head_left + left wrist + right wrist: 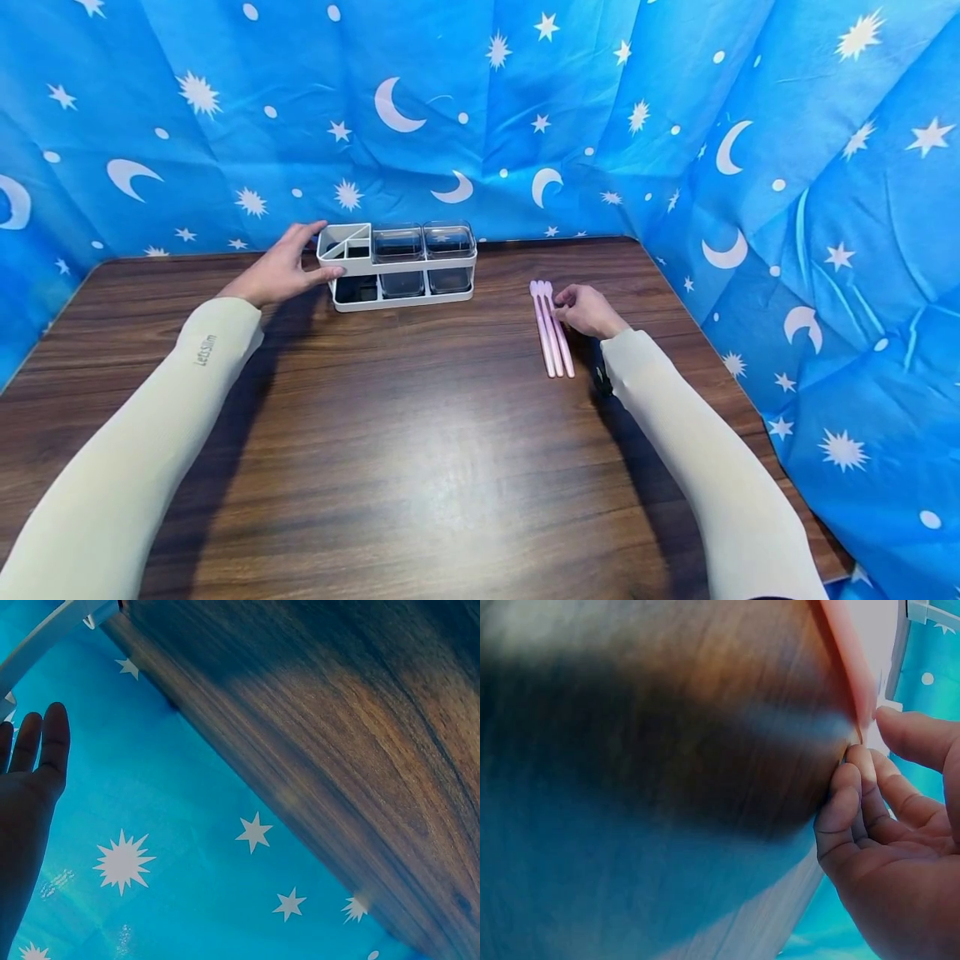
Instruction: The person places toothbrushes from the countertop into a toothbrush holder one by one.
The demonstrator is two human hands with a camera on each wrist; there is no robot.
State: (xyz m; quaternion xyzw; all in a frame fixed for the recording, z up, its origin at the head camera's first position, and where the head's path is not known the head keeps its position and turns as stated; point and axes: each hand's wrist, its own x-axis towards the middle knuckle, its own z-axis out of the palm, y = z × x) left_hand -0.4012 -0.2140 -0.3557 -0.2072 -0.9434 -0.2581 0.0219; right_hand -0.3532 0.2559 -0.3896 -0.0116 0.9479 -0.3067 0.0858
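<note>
A white two-tier storage rack stands at the back of the table, with clear boxes and a divided compartment at its left end. My left hand grips that left end, thumb across the front and a finger at the back corner; other fingers extend beside it in the left wrist view. Three slim pink toothbrushes lie side by side on the table, heads to the back. My right hand is at the head end of the rightmost one, its thumb and fingertips apart beside the pink handle.
The dark wooden table ends at a blue curtain with moons and stars at the back and right. The rack stands close to the back edge, left of the toothbrushes. Both forearms reach in over the table.
</note>
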